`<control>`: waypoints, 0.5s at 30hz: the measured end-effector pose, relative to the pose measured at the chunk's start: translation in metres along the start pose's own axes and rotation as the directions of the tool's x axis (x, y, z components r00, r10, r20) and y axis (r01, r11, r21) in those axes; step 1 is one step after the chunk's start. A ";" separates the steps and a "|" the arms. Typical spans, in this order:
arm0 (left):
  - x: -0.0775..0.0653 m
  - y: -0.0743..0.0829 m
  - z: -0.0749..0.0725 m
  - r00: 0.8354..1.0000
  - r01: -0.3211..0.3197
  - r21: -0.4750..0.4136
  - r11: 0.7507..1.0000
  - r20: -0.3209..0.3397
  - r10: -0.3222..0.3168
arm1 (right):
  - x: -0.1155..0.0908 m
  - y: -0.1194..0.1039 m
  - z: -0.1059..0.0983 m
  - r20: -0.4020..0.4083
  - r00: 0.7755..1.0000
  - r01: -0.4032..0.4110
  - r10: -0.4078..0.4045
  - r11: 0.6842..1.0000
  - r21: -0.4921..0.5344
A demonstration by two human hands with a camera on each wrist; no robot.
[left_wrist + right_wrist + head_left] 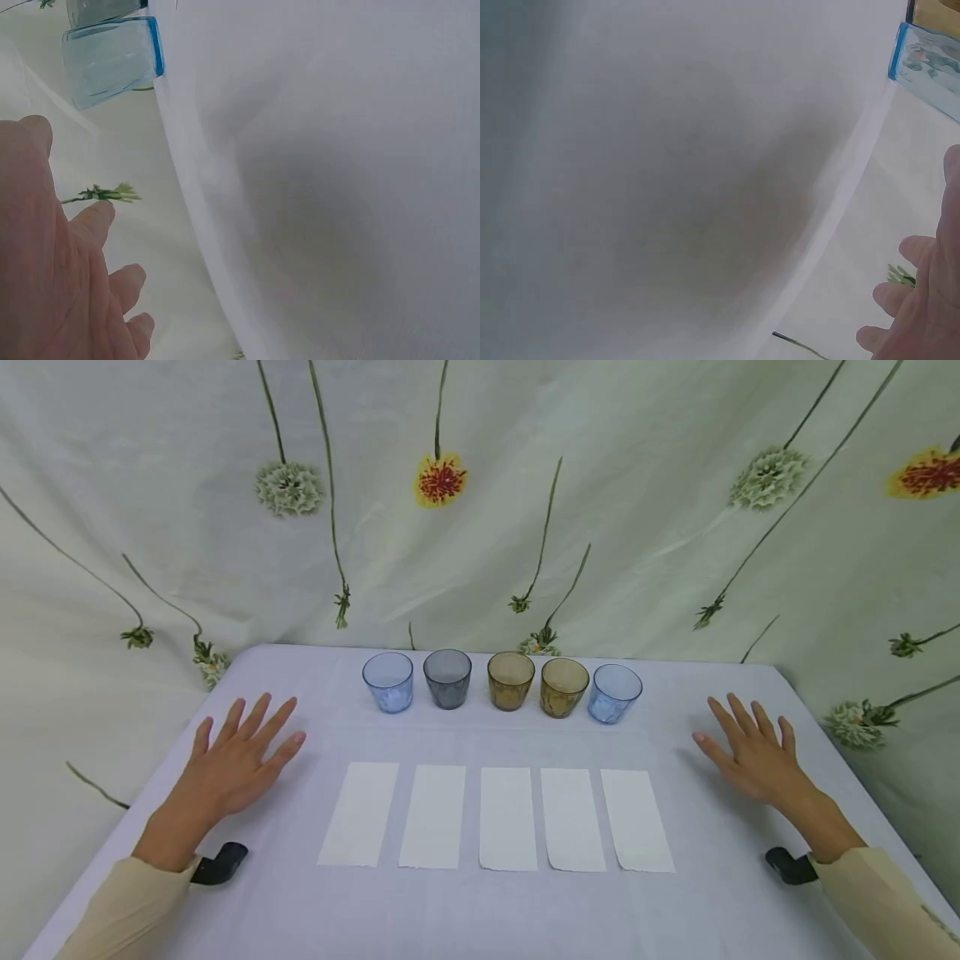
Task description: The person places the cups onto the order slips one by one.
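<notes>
My left hand hovers over the left side of the table with fingers spread, holding nothing. On the right side, my right hand is likewise spread and holds nothing. Between them at the back stands a row of glass tumblers: a blue glass at the left end, a grey glass, an amber glass, a second amber glass, and another blue glass at the right end. The left-end blue glass shows beyond the left hand, the right-end one beyond the right.
Several white paper strips lie in a row in front of the glasses, from the leftmost strip to the rightmost strip. A white cloth covers the table. Behind it hangs a flower-printed curtain.
</notes>
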State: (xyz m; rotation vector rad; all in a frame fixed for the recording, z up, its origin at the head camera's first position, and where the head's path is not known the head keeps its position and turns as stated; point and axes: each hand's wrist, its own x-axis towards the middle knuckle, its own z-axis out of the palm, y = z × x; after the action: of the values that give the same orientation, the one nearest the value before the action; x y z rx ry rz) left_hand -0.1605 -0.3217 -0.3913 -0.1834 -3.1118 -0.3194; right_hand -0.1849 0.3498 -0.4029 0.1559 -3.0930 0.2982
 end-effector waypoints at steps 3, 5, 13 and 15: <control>-0.001 0.002 0.001 1.000 -0.003 0.001 1.000 0.010 0.003 | 0.001 -0.003 -0.001 -0.013 1.000 0.001 -0.001 1.000 -0.001; -0.003 0.003 0.001 1.000 -0.003 -0.010 1.000 0.024 0.003 | 0.002 -0.005 -0.001 -0.022 1.000 0.003 -0.003 1.000 0.003; -0.010 0.015 0.005 0.996 -0.010 -0.106 0.994 0.091 0.020 | 0.003 -0.010 0.002 -0.032 0.999 0.004 -0.003 1.000 0.023; -0.011 0.019 0.005 0.995 -0.013 -0.129 0.992 0.097 0.025 | 0.004 -0.011 0.002 -0.032 0.999 0.003 -0.002 1.000 0.024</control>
State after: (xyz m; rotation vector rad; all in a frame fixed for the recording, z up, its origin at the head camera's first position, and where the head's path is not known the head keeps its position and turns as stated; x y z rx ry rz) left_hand -0.1469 -0.3032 -0.3930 -0.2367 -3.1850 -0.5268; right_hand -0.1879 0.3382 -0.4029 0.1544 -3.0587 0.3339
